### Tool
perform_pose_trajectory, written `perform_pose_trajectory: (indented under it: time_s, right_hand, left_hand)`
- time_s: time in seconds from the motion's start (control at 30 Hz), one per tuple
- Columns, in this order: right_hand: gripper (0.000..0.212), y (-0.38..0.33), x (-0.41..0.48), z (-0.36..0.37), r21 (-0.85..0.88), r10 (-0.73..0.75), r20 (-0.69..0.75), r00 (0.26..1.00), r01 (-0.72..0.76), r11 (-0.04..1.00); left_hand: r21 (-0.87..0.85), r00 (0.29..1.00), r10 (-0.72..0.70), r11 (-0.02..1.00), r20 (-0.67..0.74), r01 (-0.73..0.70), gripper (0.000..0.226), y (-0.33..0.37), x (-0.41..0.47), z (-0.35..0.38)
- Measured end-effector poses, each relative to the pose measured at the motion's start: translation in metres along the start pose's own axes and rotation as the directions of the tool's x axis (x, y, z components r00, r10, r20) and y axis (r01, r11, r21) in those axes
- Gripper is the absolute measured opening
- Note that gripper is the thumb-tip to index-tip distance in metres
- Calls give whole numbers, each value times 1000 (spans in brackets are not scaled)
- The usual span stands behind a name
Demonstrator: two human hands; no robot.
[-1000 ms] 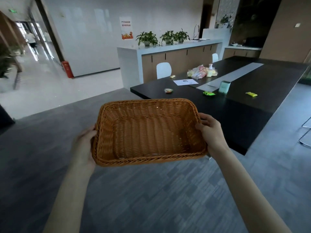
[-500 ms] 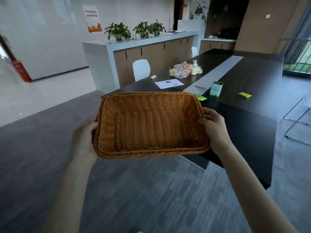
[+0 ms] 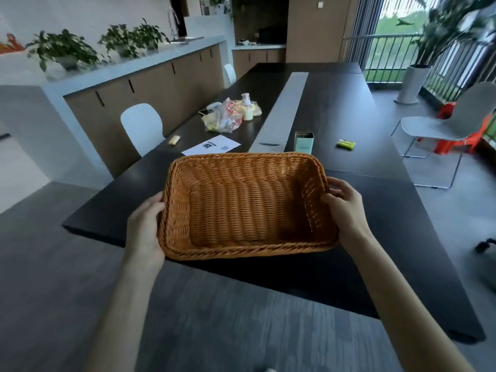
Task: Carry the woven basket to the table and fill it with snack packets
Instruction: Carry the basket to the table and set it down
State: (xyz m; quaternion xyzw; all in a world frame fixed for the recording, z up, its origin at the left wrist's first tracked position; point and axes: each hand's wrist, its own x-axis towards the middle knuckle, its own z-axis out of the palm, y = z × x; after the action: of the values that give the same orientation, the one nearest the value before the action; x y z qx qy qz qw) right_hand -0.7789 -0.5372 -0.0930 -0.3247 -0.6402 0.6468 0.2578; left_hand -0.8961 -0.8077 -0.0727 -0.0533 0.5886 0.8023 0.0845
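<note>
Since a second ago the view has swung right and closed in: the woven basket (image 3: 248, 208), then held over the floor short of the table (image 3: 375, 216), now hangs over its near corner. The left hand (image 3: 146, 226) wraps the basket's 9 o'clock rim and the right hand (image 3: 346, 210) its 3 o'clock rim, fingers curled shut on the weave; the basket is empty. Bare dark tabletop lies under and to the right of it. Just past the far rim, at 12 o'clock, stand a paper sheet (image 3: 212, 148) and a green tin (image 3: 303, 143). A green snack packet (image 3: 346, 144) lies at 1 o'clock, a yellow packet (image 3: 174, 140) at 11 o'clock, and farther off a bag of snacks (image 3: 224, 120) beside a small bottle (image 3: 247, 108). A white chair (image 3: 142, 127) stands at the left edge.
</note>
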Motion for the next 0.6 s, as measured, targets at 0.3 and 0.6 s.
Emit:
perform_pose_trajectory:
  time_s: [0.3, 0.6]
  right_hand:
    - [44, 30, 135, 62, -15, 102, -154, 983, -106, 994]
    - [44, 95, 205, 103, -16, 275, -325, 905, -296, 955]
  left_hand:
    - [66, 994, -109, 992, 8, 108, 36, -36, 176, 62]
    - [149, 950, -311, 941, 23, 304, 23, -110, 296, 87]
